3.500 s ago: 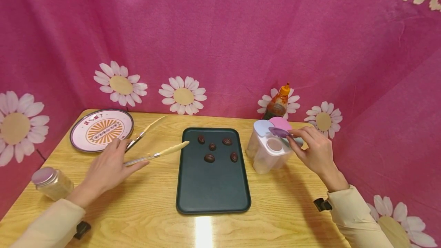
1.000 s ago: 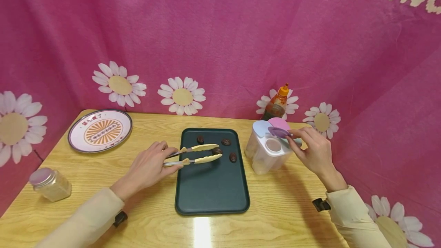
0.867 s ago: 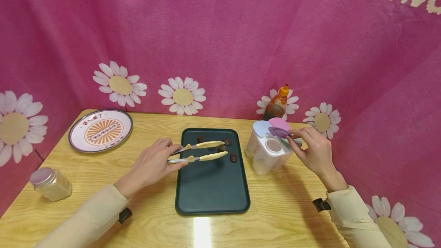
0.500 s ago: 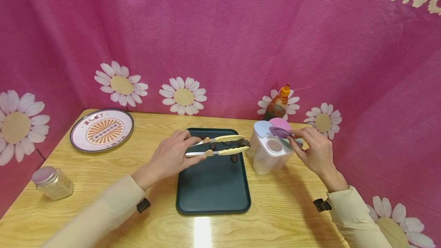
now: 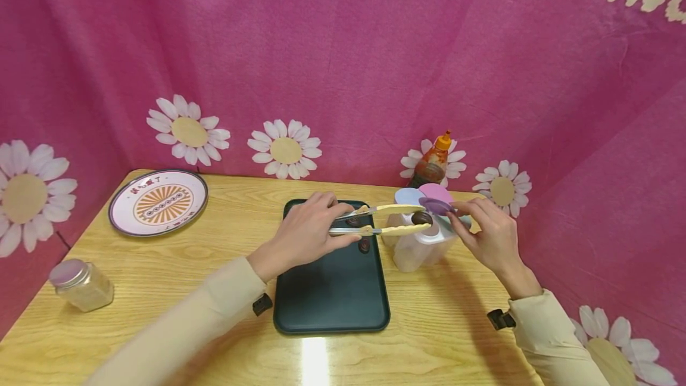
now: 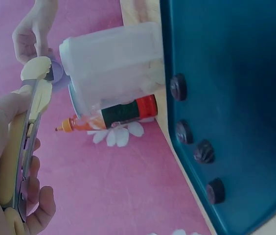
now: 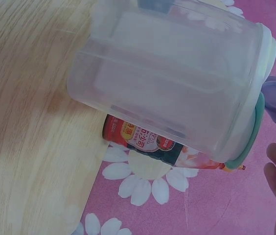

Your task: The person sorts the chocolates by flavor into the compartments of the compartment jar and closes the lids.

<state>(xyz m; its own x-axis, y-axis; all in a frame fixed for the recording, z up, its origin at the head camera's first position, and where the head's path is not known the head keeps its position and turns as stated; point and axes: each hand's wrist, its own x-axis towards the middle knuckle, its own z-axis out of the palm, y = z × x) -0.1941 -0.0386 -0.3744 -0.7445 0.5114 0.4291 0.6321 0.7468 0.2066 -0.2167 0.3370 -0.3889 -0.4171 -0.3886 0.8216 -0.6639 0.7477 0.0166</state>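
My left hand (image 5: 308, 228) grips a pair of tongs (image 5: 399, 230) with cream-coloured tips. Between the tips is a dark brown chocolate (image 5: 421, 218), held over the round opening of a translucent container (image 5: 409, 255) with several coloured lids. My right hand (image 5: 489, 234) pinches the raised purple lid (image 5: 435, 206) beside that opening. Several more chocolates (image 6: 178, 87) sit on the dark green tray (image 5: 332, 299), clearest in the left wrist view; in the head view my left hand hides some. Only the fingers of my right hand show at the edge of the right wrist view.
A sauce bottle (image 5: 429, 167) with an orange cap stands behind the container. At the back left lies a patterned oval plate (image 5: 127, 204). A jar (image 5: 88, 290) with a mauve lid stands at the left edge. Pink flowered cloth (image 5: 343, 64) hangs behind the wooden table (image 5: 225, 338).
My left hand brought the tongs from the left onto the tray, picked up a chocolate and carried it right, over the container. My right hand has kept hold of the purple lid, nearly still.
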